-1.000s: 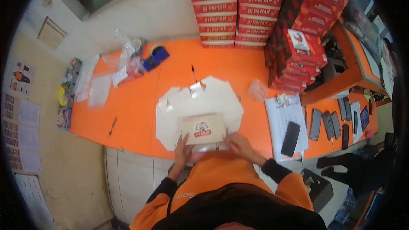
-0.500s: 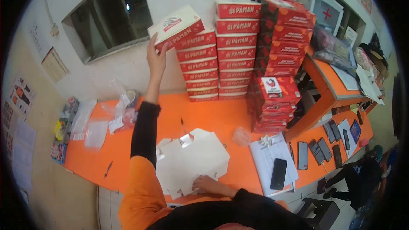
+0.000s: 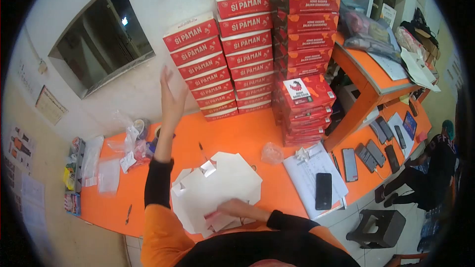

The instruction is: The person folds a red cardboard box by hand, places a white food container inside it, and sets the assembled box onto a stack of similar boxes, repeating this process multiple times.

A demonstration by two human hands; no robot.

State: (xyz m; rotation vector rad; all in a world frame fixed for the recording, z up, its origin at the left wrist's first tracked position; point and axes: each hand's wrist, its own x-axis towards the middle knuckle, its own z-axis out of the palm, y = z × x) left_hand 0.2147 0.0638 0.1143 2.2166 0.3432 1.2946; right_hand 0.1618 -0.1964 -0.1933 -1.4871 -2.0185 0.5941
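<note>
My left hand (image 3: 171, 100) is raised beside the left stack of red and white "SI PAMAN" boxes (image 3: 202, 76); it is blurred, its fingers are apart and it holds nothing. A flat cardboard box blank (image 3: 222, 180) lies on the orange table in front of me, its white inside up. At its near edge my right hand (image 3: 237, 208) is closed on a part that is bent up, with some red outside showing. Motion smears those fingertips. A second "SI PAMAN" stack (image 3: 250, 57) stands against the left one.
Taller red boxes (image 3: 307, 44) rise at the right, next to an orange shelf (image 3: 356, 104). A black phone (image 3: 324, 191) rests on papers (image 3: 302, 173). Plastic bags (image 3: 131, 143) and a pen (image 3: 203, 151) lie on the table (image 3: 148, 188). A person (image 3: 430, 163) is at far right.
The box held in my left hand now sits on top of the left stack, and that hand has let go and lowered. My right hand has bent up the blank's near edge. The view has shifted.
</note>
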